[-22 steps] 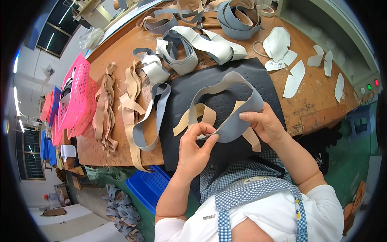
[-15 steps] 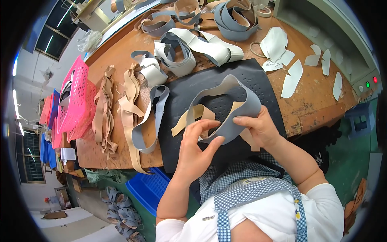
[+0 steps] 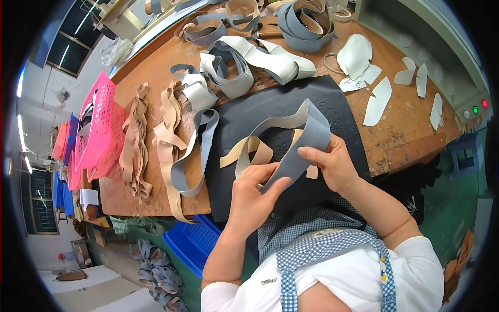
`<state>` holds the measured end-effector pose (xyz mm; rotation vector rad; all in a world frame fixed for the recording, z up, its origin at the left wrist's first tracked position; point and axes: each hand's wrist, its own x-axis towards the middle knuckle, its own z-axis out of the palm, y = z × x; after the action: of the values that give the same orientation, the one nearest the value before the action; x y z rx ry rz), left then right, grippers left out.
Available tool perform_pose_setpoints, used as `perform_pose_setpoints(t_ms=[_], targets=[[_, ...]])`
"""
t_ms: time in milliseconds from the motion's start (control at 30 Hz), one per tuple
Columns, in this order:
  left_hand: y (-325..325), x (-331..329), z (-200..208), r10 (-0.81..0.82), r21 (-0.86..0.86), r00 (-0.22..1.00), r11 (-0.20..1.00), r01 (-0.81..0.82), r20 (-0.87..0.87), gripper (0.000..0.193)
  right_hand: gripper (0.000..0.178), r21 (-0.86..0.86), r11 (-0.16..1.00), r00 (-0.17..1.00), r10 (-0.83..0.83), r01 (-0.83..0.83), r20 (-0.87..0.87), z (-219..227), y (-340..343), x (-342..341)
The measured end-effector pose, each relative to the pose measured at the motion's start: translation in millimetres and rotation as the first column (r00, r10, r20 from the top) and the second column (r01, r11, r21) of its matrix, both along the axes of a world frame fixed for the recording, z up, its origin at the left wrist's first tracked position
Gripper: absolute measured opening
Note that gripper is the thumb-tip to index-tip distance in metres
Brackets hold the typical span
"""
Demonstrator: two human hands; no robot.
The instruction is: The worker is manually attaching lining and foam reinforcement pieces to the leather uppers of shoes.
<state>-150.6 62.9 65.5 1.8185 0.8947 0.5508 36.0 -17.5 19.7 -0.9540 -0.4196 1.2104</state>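
Note:
A wide grey-blue strip (image 3: 305,140), bent into a loop, is held above a black perforated mat (image 3: 236,200). My left hand (image 3: 254,195) pinches its lower left part, thumb in front and fingers behind. At its right side my right hand (image 3: 331,164) grips the band between thumb and fingers. Behind the loop, a thin tan strip (image 3: 262,152) lies curled on the mat, partly hidden by the band. Left of the mat, another grey strip (image 3: 179,177) stands on its edge in an open curve.
Stacked tan strips (image 3: 136,140) lie at the left, beside a pink basket (image 3: 96,125). Rolled grey and white strips (image 3: 236,78) sit beyond the mat. White cut pieces (image 3: 378,101) are at the right, near a cabinet with lit buttons (image 3: 475,109). A blue crate (image 3: 195,239) stands below the table.
Between my hands the band has gone from a rounded loop to a straighter, tilted front stretch. My left fingers have closed more tightly on it; my right hand has barely moved.

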Motion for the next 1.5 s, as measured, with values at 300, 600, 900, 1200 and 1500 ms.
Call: perform_pose_setpoints(t_ms=[300, 600, 900, 1200, 1500], targets=[[-1.2, 0.7, -9.8, -0.006, -0.070, 1.000, 0.998, 0.005, -0.015, 0.020, 0.036, -0.056, 0.996, 0.985, 0.052, -0.062, -0.167, 6.6, 2.4, 8.6], [-1.3, 15.5, 2.4, -0.037, -0.204, 0.999, 0.978, 0.038, 0.011, 0.021, 0.036, -0.001, 0.997, 0.996, 0.077, -0.077, -0.038, 7.1, 2.4, -4.4], [-4.2, 24.7, -1.0, -0.002, -0.202, 1.000, 0.979, 0.002, 0.001, 0.024, 0.029, -0.013, 0.999, 0.998, 0.030, -0.031, -0.061, 3.7, 5.6, 0.7], [-6.2, 24.0, -4.6, 0.006, -0.213, 1.000, 0.977, -0.006, -0.001, 0.022, 0.025, -0.001, 0.999, 0.995, -0.049, 0.049, -0.087, 5.5, 2.6, -8.7], [-11.5, 25.6, -12.6, 0.038, 0.014, 0.998, 0.999, -0.037, -0.047, 0.018, 0.043, -0.013, 0.994, 0.994, -0.113, 0.113, -0.002, 3.3, 17.0, -13.9]])
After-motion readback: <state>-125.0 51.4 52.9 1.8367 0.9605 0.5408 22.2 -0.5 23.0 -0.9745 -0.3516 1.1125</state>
